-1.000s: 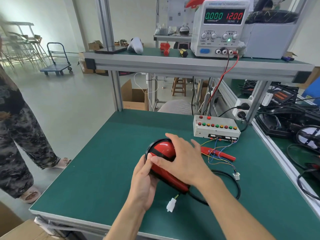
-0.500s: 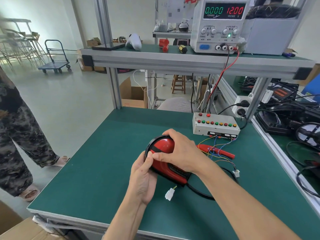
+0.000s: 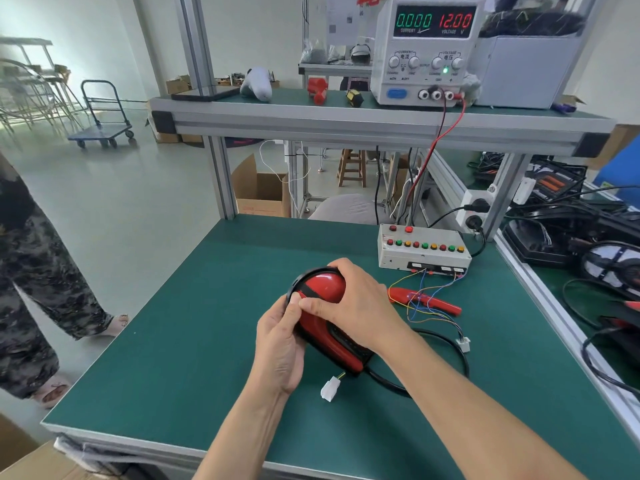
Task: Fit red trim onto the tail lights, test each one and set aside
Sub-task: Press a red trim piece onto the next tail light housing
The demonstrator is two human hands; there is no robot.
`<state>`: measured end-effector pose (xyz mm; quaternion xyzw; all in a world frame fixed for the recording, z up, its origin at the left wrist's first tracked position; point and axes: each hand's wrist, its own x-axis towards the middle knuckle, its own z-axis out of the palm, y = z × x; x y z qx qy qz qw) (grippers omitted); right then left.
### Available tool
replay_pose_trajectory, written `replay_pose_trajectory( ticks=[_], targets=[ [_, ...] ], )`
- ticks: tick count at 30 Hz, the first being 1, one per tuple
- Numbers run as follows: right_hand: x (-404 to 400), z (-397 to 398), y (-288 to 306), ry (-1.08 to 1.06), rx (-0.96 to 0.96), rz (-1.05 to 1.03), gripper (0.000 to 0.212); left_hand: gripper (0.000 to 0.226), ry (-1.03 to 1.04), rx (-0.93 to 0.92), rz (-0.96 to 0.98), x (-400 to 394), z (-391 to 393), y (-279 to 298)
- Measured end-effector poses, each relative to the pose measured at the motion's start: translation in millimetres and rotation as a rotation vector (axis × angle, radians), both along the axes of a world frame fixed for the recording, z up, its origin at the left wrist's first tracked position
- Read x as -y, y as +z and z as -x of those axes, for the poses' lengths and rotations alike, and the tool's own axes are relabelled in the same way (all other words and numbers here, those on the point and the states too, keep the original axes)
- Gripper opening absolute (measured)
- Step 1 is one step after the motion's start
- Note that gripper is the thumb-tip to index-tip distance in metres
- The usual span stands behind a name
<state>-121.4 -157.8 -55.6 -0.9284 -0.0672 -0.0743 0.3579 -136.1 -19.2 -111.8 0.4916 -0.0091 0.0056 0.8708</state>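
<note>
A red tail light [image 3: 323, 289] with a black rim lies on the green bench mat [image 3: 180, 358] in the middle of the view. My left hand [image 3: 280, 344] grips its near left side, thumb pressed on the black band. My right hand [image 3: 360, 306] curls over its top from the right, thumb meeting the left thumb. A black cable [image 3: 450, 344] leaves the light's near end, and a white plug [image 3: 330, 389] on short wires lies beside it. A second red piece [image 3: 426, 301] lies on the mat to the right.
A grey test box [image 3: 422, 249] with coloured buttons sits at the back right, thin wires running to a small white connector [image 3: 464, 344]. A power supply [image 3: 429, 46] reading 12.00 V stands on the upper shelf. A person's legs [image 3: 31, 271] are at the left.
Both hands and the tail light have shifted slightly away from me along the mat. My right hand slid up toward the rounded end, and the grips stay the same.
</note>
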Motion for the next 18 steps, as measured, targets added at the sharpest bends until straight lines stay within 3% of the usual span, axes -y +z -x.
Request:
replay_pose_trajectory(
  ticks=[7,10,14,18],
  targets=[
    [7.2,-12.6,2.8,0.074,-0.126,0.091,0.081,0.052,-0.039,0.031,-0.088,-1.4,2.3,-1.1],
    [15.5,-18.3,2.9,0.142,-0.207,0.069,0.092,0.047,-0.118,0.034,-0.066,-6.8,1.6,-4.4],
    [24.5,-23.9,-4.3,0.115,-0.192,-0.016,0.083,0.048,-0.207,0.09,-0.038,-8.8,0.3,-7.9],
    [25.4,-24.7,-14.1,0.097,-0.206,-0.112,0.071,0.043,-0.139,0.088,-0.229,2.1,1.5,-15.9]
  ],
)
